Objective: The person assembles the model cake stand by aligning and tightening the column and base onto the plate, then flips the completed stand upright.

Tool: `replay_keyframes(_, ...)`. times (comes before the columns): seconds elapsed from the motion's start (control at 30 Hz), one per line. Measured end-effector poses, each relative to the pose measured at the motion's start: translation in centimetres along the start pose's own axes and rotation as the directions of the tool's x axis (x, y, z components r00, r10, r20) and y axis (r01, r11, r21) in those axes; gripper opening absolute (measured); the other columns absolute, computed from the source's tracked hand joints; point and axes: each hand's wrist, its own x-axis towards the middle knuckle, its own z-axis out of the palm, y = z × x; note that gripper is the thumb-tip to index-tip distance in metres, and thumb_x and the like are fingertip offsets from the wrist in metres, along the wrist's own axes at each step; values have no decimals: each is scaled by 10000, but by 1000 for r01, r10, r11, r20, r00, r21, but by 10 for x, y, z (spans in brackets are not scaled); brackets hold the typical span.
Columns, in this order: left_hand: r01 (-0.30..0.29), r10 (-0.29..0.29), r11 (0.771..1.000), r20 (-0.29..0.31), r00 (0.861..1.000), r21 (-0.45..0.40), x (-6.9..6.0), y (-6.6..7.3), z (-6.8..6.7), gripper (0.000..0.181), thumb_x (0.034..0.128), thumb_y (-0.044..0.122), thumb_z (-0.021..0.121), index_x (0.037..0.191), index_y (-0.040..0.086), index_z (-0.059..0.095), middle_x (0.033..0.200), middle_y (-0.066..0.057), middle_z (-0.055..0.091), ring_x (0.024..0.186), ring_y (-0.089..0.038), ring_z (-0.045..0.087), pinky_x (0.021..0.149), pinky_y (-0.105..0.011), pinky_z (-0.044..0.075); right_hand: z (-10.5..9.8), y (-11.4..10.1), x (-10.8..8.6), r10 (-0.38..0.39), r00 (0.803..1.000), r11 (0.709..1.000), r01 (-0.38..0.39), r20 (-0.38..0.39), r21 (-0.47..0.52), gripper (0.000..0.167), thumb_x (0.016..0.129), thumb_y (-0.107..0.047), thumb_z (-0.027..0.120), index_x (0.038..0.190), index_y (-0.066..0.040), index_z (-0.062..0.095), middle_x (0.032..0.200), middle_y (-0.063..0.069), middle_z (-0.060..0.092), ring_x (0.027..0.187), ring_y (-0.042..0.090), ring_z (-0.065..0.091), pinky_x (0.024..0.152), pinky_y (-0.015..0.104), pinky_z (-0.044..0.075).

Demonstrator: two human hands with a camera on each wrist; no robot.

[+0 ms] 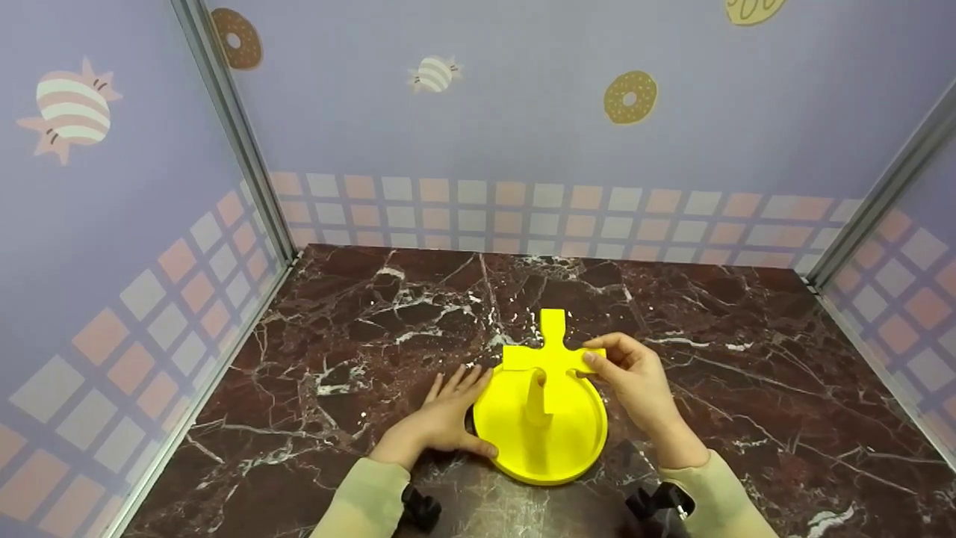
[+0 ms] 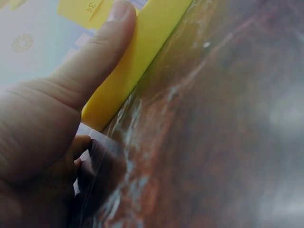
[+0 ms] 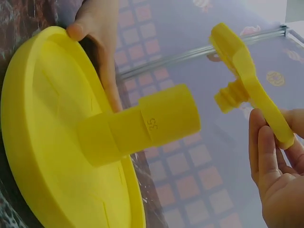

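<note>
A round yellow base (image 1: 579,444) with a raised rim stands on the dark marbled table. From its middle rises a stepped yellow post (image 3: 147,123), marked 35. My left hand (image 1: 447,420) rests against the base's left side, fingers spread and fairly straight, thumb touching the rim. My right hand (image 1: 636,379) pinches one arm of a yellow cross-shaped piece (image 1: 554,357) between thumb and fingers. In the right wrist view, a ribbed stub (image 3: 232,96) on that piece points toward the post's free end, with a gap between them.
The marbled table (image 1: 328,314) spreads around the base, enclosed by a patterned back wall (image 1: 508,134) and side walls. Metal corner posts (image 1: 246,149) stand at the back. A dark wrist mount (image 1: 422,509) sits on each forearm.
</note>
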Motion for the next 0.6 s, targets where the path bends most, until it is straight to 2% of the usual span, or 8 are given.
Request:
replay_keyframes(0.13, -14, 14, 1000, -6, 1000, 0, 0, -1, 0, 1282, 735, 621, 850, 1675, 168, 105, 1748, -116, 72, 1622, -380, -10, 1285, -647, -62, 2, 3, -1, 30, 999, 1000, -30, 22, -9, 146, 954, 12, 684, 1087, 73, 695, 865, 86, 653, 724, 142, 618, 761, 318, 653)
replay_keyframes(0.27, -22, 22, 1000, -8, 1000, 3, -1, -1, 0, 1268, 747, 612, 846, 1674, 161, 109, 1747, -122, 75, 1621, -387, -9, 1283, -655, -56, 4, 5, -1, 68, 996, 998, -68, 50, 11, 138, 965, -3, 676, 1083, 66, 688, 940, 94, 684, 766, 193, 691, 781, 377, 658)
replay_keyframes(0.43, -23, 23, 1000, -11, 1000, 9, 0, -1, 0, 1274, 741, 604, 853, 1673, 149, 113, 1745, -136, 75, 1620, -393, -4, 1283, -654, -53, 3, 8, 0, 105, 992, 994, -105, 65, -12, 182, 973, -31, 673, 1107, 92, 665, 959, 74, 683, 779, 197, 700, 771, 349, 653)
replay_keyframes(0.6, -19, 19, 1000, -11, 1000, 14, 0, -1, 0, 1278, 738, 611, 852, 1673, 151, 113, 1745, -134, 77, 1621, -389, -2, 1285, -651, -52, 2, 11, 2, 150, 986, 989, -148, 77, -25, 181, 976, -41, 674, 1104, 87, 659, 992, 71, 688, 787, 205, 703, 801, 382, 653)
